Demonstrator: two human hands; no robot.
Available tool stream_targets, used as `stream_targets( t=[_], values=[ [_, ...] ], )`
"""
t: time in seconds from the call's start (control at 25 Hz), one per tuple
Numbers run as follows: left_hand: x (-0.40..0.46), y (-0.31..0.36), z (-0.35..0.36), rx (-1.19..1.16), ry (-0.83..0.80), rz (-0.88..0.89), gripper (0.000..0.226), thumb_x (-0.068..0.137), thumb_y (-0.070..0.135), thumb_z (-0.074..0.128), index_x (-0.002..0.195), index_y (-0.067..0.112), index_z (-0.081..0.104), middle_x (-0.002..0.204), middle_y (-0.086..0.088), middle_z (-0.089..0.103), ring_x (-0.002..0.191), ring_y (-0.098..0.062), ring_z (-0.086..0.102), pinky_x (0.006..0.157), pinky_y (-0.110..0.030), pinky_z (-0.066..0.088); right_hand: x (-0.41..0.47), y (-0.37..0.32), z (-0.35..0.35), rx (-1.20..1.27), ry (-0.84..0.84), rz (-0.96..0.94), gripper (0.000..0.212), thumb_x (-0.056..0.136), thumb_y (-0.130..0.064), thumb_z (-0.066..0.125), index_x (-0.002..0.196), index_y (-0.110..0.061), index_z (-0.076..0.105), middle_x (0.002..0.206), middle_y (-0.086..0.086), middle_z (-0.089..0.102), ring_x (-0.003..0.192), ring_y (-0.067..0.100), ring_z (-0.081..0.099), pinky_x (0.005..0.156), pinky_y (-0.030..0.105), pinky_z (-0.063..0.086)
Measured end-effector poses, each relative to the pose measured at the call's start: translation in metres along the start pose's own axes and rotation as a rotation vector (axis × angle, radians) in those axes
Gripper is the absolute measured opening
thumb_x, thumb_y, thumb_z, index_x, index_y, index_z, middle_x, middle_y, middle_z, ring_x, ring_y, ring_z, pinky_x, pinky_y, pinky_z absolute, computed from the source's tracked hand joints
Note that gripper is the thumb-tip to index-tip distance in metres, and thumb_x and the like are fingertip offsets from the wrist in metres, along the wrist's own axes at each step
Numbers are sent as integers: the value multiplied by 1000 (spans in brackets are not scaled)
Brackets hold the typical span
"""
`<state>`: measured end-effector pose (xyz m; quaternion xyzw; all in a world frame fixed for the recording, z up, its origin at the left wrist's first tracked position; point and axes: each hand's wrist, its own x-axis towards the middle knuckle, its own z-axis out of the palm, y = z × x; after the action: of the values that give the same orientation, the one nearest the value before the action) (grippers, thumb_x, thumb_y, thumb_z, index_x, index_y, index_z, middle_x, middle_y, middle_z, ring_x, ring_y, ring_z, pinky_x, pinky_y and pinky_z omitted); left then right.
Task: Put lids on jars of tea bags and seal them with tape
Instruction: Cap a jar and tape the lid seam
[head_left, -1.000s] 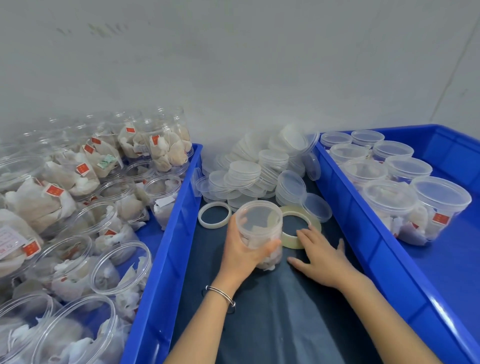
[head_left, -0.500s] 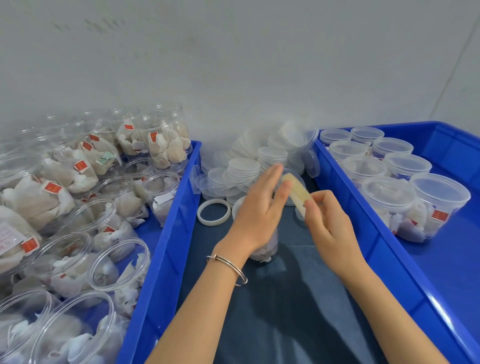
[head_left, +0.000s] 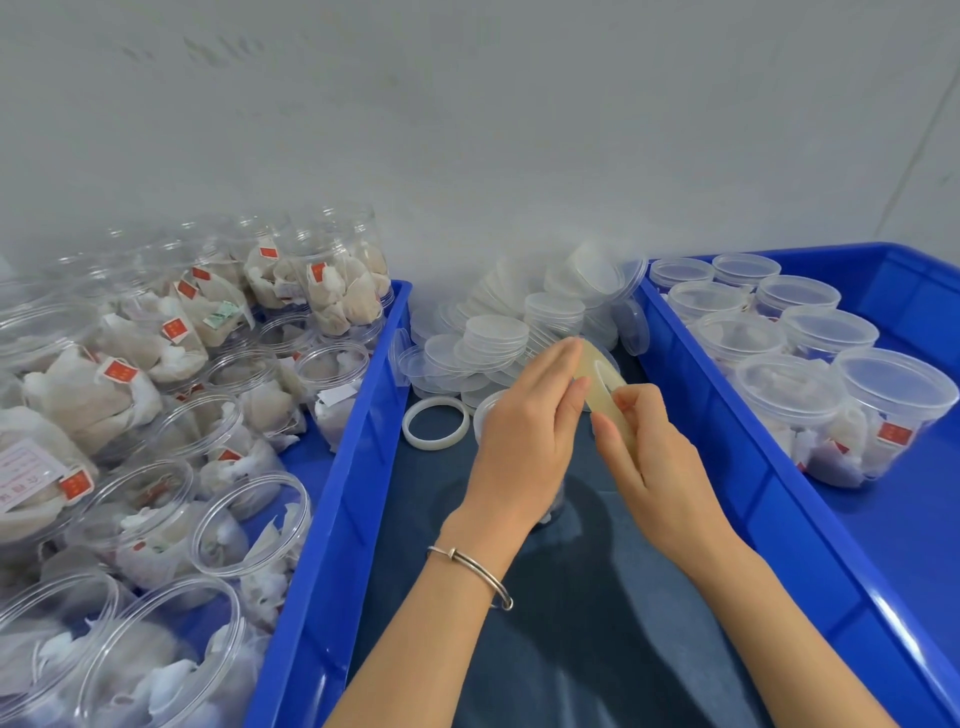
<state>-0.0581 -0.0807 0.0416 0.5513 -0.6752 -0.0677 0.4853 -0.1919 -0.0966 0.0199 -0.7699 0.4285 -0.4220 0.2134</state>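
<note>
A yellowish roll of clear tape (head_left: 602, 382) is lifted above the dark cloth, tilted on edge. My right hand (head_left: 649, 457) pinches its lower rim. My left hand (head_left: 530, 431) lies against the roll's left side with fingers nearly straight, thumb tip at the roll. Below and behind my left hand stands a lidded jar of tea bags (head_left: 485, 410), mostly hidden by it. A second, whitish tape ring (head_left: 435, 428) lies flat on the cloth to the left.
Loose clear lids (head_left: 519, 332) are piled at the back against the wall. A blue bin (head_left: 332, 519) on the left holds several open jars of tea bags; a blue bin (head_left: 737, 441) on the right holds several lidded jars. Dark cloth (head_left: 571, 623) covers the middle.
My right hand picked the tape roll up off the cloth and raised it. My left hand let go of the jar and came up to the roll.
</note>
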Motion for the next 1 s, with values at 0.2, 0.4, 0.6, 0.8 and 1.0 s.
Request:
stream_targets(
  t=[0.2,0.4,0.6,0.8,1.0],
  values=[
    [-7,2,4,-14,272,86,20,89,5,66,108,1,71,109,-3,68,103,-6,59,92,-14,46,2,2,3,-51,20,-58,38,86,-62,28,98,-27,37,62,-11,42,55,11,40,53,30,29],
    [-1,6,-8,-378,260,-253,11,83,8,73,80,19,72,82,9,69,80,-6,66,75,-17,51,-1,4,0,-102,-29,-47,28,94,-60,28,100,-33,34,67,-19,41,66,12,38,55,23,24],
    [5,19,-19,-87,38,-89,6,91,9,63,85,8,67,85,2,63,80,-9,58,73,-16,45,6,4,1,-219,-44,-13,50,86,-68,14,108,-27,32,77,-17,42,64,12,43,54,32,29],
    [10,43,-41,-101,83,-5,8,92,8,61,84,9,64,80,3,62,76,-7,57,70,-9,41,16,11,-19,207,-109,131,55,81,-76,35,116,-35,40,59,-12,46,57,8,44,61,26,39],
    [25,45,-68,-107,201,-37,13,96,13,55,84,18,54,76,4,59,76,-16,60,70,-19,46,9,0,-33,57,-111,-97,45,93,-55,23,138,-57,27,89,1,63,72,18,54,77,40,48]
  ],
)
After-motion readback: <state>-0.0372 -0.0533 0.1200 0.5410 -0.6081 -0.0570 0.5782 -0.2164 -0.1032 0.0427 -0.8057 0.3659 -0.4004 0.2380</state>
